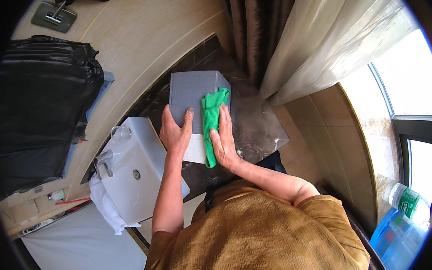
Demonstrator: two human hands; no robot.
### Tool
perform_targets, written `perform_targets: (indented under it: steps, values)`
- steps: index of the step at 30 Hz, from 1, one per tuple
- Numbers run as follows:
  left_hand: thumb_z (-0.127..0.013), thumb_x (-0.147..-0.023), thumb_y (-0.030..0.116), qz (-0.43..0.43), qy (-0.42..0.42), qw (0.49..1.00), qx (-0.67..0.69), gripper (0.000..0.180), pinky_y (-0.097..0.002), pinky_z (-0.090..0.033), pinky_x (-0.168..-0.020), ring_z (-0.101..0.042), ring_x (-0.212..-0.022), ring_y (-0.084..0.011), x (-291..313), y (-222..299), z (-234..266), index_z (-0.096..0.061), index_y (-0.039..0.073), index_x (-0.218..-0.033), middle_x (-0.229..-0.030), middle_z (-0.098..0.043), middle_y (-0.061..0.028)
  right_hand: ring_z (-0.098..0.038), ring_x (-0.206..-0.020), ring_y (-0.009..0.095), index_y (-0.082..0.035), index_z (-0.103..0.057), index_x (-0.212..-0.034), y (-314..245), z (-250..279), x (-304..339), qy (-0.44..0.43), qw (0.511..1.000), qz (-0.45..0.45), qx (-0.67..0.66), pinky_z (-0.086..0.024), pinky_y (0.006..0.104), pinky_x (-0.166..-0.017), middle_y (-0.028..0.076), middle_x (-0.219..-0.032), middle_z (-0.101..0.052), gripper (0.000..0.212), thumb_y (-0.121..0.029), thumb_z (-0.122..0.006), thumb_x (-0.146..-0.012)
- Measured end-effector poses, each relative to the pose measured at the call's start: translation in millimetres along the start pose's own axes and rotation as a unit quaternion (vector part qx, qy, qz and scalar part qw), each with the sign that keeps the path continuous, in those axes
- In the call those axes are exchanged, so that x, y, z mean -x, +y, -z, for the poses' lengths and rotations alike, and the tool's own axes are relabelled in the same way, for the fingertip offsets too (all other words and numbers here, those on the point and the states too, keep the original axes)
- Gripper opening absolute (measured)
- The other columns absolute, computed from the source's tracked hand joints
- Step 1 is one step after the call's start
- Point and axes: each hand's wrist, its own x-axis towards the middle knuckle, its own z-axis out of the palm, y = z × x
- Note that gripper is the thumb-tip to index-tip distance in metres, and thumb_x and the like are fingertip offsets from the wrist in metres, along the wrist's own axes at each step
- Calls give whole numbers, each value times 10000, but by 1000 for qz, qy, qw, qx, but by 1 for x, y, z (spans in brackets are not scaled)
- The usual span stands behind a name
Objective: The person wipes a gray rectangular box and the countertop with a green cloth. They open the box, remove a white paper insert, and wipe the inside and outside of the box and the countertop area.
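A grey, fabric-textured box rests on the dark marble counter, with a pale panel showing at its near end. My left hand grips the box's left side, thumb on the upper face and fingers along the outer edge. Along the right part of the box lies a folded green cloth. My right hand holds this cloth against the box, its thumb and fingers pressed on it. What lies beneath the cloth is hidden.
Left of the counter stands a white washbasin with a faucet, a clear glass and a white towel. Black plastic covers something further left. Curtains hang at the far right; plastic bottles stand near the window.
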Motion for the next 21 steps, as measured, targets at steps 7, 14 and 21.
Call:
perform_targets:
  steps: [7, 14, 21]
  values:
    - [-746, -897, 584, -34, 1, 998, 44, 884, -462, -493, -1035, -630, -1236, -386, 1, -7, 1, -486, -43, -1464, -1345, -636, -259, -151, -1593, 376, -39, -213, -1644, 1, 3, -47, 34, 999, 23, 5, -147, 464, -1281, 208, -1708, -191, 689, -383, -433, -1089]
    - [-752, -894, 579, -31, 5, 999, 32, 877, -455, -504, -1015, -647, -1202, -380, -3, -13, -1, -484, -34, -1461, -1316, -653, -238, -180, -1586, 364, -47, -255, -1636, 4, -1, -60, 40, 999, 8, -26, -157, 457, -1282, 200, -1705, -213, 661, -413, -400, -1105]
    - [-770, -841, 624, 10, -9, 1000, 28, 971, -475, -504, -1028, -627, -1227, -412, -6, -5, 1, -455, -54, -1460, -1358, -620, -259, -158, -1594, 329, -83, -230, -1655, 45, -17, -78, 47, 991, -95, -82, -118, 401, -1298, 163, -1719, -198, 686, -514, -282, -1125]
